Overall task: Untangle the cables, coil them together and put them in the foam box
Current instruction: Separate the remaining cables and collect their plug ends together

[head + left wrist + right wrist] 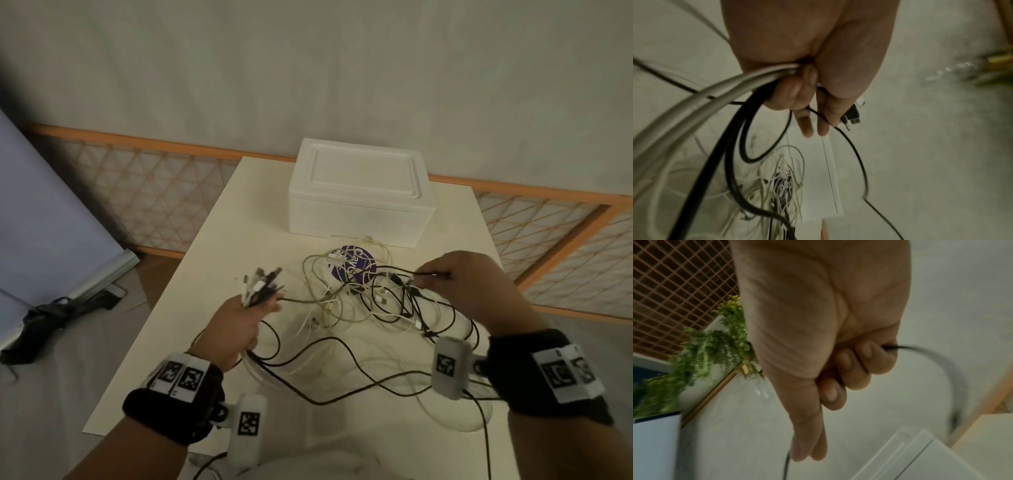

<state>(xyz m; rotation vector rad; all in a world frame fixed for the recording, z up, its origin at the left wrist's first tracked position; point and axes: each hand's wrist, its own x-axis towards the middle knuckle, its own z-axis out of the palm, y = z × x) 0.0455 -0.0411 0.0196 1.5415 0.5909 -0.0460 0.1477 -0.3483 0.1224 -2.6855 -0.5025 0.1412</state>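
A tangle of black and white cables (373, 298) lies on the cream table (212, 267), in front of the white foam box (359, 195), whose lid is on. My left hand (239, 318) grips a bundle of cable ends (262, 282), plugs sticking up past the fingers; in the left wrist view the same hand (807, 91) is curled round white and black cords (731, 91). My right hand (459, 281) pinches a thin black cable (431, 273) above the tangle's right side. The right wrist view shows that hand (840, 373) with fingers curled round the black cable (920, 350).
A purple round sticker (354, 265) lies under the tangle. Loose cable loops (342, 370) trail toward the table's near edge. An orange lattice screen (150, 192) runs behind the table. A dark bag (58, 315) lies on the floor at left.
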